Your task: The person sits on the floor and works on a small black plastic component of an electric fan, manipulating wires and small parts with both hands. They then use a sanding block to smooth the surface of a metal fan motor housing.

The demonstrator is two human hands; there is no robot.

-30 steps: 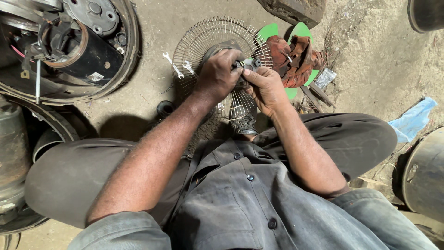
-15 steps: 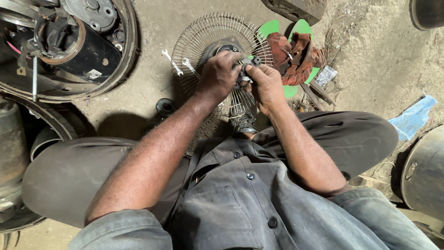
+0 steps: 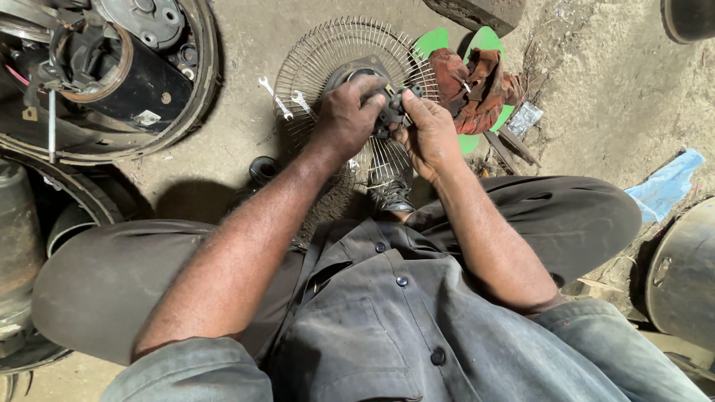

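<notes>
Dusty concrete floor (image 3: 238,134) of a workshop, person seated low on it, knees wide, grey shirt. Small dark metal part (image 3: 390,112) sits between both hands, held up just above a round wire fan guard (image 3: 328,59) lying flat on the floor. Left hand (image 3: 346,115) is curled over the part from the left side, fingers wrapped down, palm covering most of it. Right hand (image 3: 428,134) pinches the part's right end, thumb and fingertips closed on it; whatever small piece is being worked there is too hidden to tell.

Judgement: step looks like fiddly fitting or turning at the part's end; doing it well means the left hand locks the body steady while the right makes small controlled twists, kept over the guard so anything dropped lands on the mesh.

Two silver open-end spanners (image 3: 287,100) lie on the guard's left edge, close by. Rust-red crumpled rag (image 3: 477,85) sits on green plastic fan blades (image 3: 488,41) just right of the guard. Black motor assembly inside a round metal drum (image 3: 112,74) far left. Pale blue plastic scrap (image 3: 666,182) far right.
</notes>
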